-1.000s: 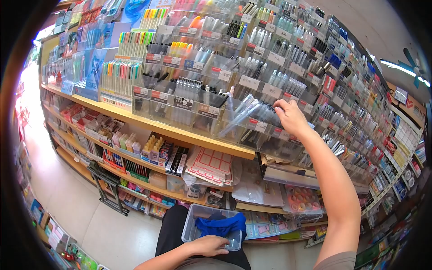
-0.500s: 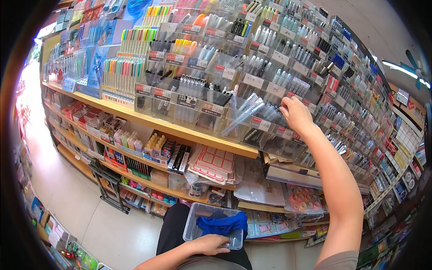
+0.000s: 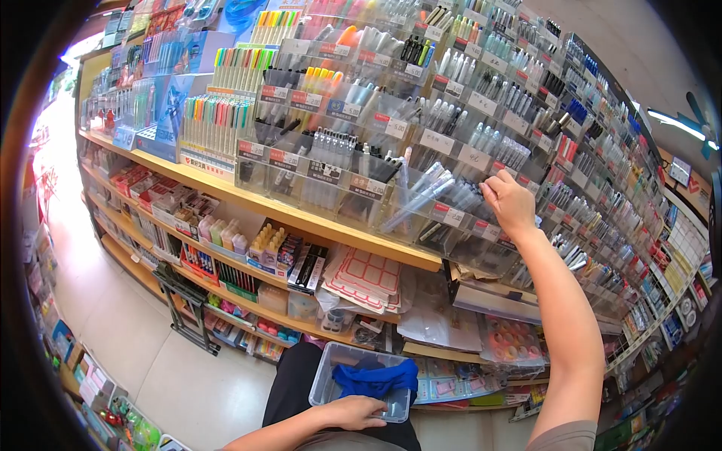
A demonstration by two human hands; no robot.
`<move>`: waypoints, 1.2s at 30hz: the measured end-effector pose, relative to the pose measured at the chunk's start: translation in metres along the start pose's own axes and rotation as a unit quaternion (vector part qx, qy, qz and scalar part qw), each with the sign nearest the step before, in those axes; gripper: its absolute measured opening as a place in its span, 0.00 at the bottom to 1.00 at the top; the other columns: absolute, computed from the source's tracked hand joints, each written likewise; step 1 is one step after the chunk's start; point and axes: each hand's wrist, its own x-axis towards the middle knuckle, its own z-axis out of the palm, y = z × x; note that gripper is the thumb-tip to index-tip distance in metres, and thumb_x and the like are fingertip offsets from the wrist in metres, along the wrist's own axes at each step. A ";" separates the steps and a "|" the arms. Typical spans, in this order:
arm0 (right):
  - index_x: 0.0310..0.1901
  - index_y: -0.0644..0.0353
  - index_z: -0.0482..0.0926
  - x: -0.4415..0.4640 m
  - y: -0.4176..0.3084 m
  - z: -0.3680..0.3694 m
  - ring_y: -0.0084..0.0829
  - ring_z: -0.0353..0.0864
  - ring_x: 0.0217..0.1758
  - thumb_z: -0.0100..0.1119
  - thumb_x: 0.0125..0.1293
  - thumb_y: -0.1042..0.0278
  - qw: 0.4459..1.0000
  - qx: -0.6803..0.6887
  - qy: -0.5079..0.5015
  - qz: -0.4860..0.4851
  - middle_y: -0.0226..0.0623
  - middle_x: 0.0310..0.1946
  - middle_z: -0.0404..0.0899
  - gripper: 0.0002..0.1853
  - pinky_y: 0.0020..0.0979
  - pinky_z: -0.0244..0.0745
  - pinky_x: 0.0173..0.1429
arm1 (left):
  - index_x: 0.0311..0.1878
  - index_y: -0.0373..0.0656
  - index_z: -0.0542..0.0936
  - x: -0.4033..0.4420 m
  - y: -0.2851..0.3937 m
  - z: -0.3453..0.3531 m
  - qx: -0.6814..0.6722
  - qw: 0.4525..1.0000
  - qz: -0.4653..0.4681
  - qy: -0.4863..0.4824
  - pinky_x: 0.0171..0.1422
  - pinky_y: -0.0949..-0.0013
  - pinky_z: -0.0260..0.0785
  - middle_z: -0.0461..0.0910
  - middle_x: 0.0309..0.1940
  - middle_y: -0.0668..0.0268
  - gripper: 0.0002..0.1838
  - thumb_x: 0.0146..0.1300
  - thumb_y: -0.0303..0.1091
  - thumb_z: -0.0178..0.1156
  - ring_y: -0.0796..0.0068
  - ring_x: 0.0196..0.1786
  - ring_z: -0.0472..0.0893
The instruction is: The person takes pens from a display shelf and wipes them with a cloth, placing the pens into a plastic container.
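Note:
A clear plastic box (image 3: 322, 382) rests on my lap with a crumpled blue cloth (image 3: 376, 377) inside. My left hand (image 3: 356, 413) holds the box by its near rim, the fingers reaching over the edge. My right hand (image 3: 511, 201) is raised to the pen rack, in front of its lower compartments. Its fingers are curled inward, and anything between them is hidden. Just left of that hand, several pens (image 3: 427, 194) lean in a clear compartment, and dark pens (image 3: 462, 197) lie close to the fingertips.
The tiered clear pen rack (image 3: 481, 101) carries price tags and stands on a wooden shelf (image 3: 331, 229). Below are label sheets (image 3: 365, 278), boxed supplies and a tray of round items (image 3: 514, 340). A black folded metal stand (image 3: 184, 308) leans at lower left.
The view has shifted slightly, so the rack appears a little farther right and lower. My right hand remains by the lower compartments, and my left hand stays on the box.

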 end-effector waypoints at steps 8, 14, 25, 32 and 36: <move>0.26 0.56 0.74 0.010 0.011 -0.004 0.43 0.76 0.27 0.53 0.62 0.58 0.999 0.035 0.020 0.000 0.35 0.28 0.71 0.12 0.40 0.70 0.29 | 0.51 0.34 0.72 0.001 0.003 -0.004 -0.004 1.000 -0.006 -0.001 0.47 0.63 0.69 0.77 0.39 0.52 0.24 0.61 0.47 0.54 0.57 0.43 0.77; 0.28 0.58 0.71 0.008 0.000 -0.014 0.45 0.76 0.31 0.54 0.60 0.57 0.994 0.097 -0.031 0.044 0.39 0.27 0.74 0.13 0.41 0.69 0.32 | 0.51 0.34 0.71 0.004 0.006 -0.006 -0.007 1.000 -0.021 -0.010 0.48 0.62 0.69 0.77 0.40 0.51 0.25 0.61 0.47 0.54 0.56 0.44 0.77; 0.26 0.57 0.70 0.007 0.002 0.004 0.44 0.76 0.31 0.52 0.61 0.59 0.994 0.079 0.046 0.063 0.40 0.24 0.74 0.12 0.41 0.68 0.31 | 0.53 0.34 0.71 0.001 0.009 -0.006 -0.007 1.000 -0.027 -0.014 0.47 0.63 0.69 0.77 0.40 0.52 0.26 0.61 0.48 0.54 0.56 0.43 0.77; 0.23 0.56 0.71 0.010 0.007 0.008 0.45 0.75 0.26 0.52 0.61 0.59 0.992 0.043 0.114 0.029 0.41 0.21 0.74 0.13 0.40 0.68 0.28 | 0.51 0.34 0.71 0.001 0.001 -0.003 -0.013 1.000 -0.018 -0.001 0.45 0.63 0.68 0.77 0.37 0.53 0.25 0.61 0.47 0.54 0.57 0.41 0.77; 0.22 0.56 0.71 0.018 0.016 0.007 0.46 0.76 0.26 0.50 0.63 0.56 0.989 -0.005 0.145 0.037 0.43 0.21 0.75 0.16 0.41 0.68 0.27 | 0.51 0.34 0.71 0.002 0.005 -0.007 -0.018 1.000 -0.023 -0.011 0.46 0.62 0.68 0.77 0.38 0.53 0.25 0.61 0.47 0.55 0.56 0.42 0.77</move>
